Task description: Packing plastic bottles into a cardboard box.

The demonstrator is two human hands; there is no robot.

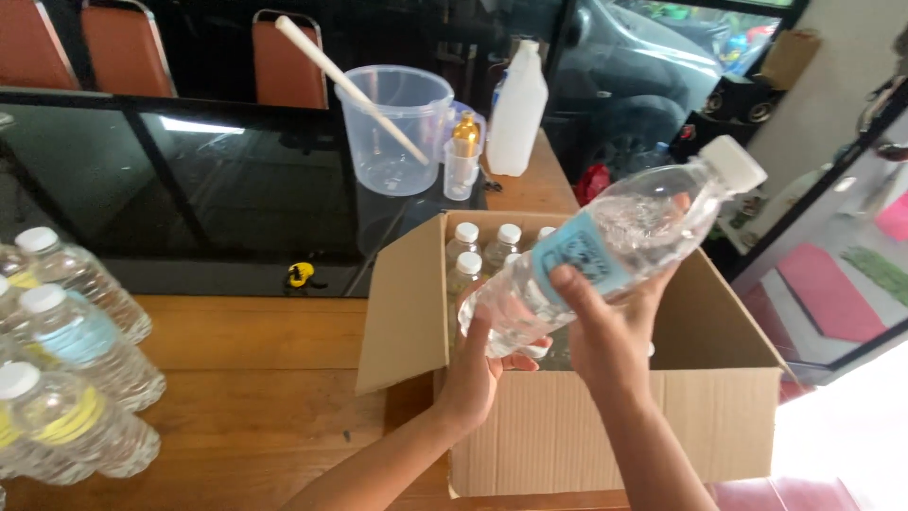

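I hold a clear plastic water bottle (615, 246) with a blue label and white cap, tilted over an open cardboard box (605, 435). My left hand (478, 369) cups the bottle's base from below. My right hand (605, 326) grips its middle near the label. Inside the box, several capped bottles (487, 248) stand upright along the far left side.
Several more water bottles (66, 369) with blue and yellow labels lie at the left on the wooden table (246, 378). Behind the box are a dark glass tabletop (218, 189), a clear measuring jug (397, 128) with a wooden stick, a small gold-capped bottle (463, 151) and a white jug (517, 109).
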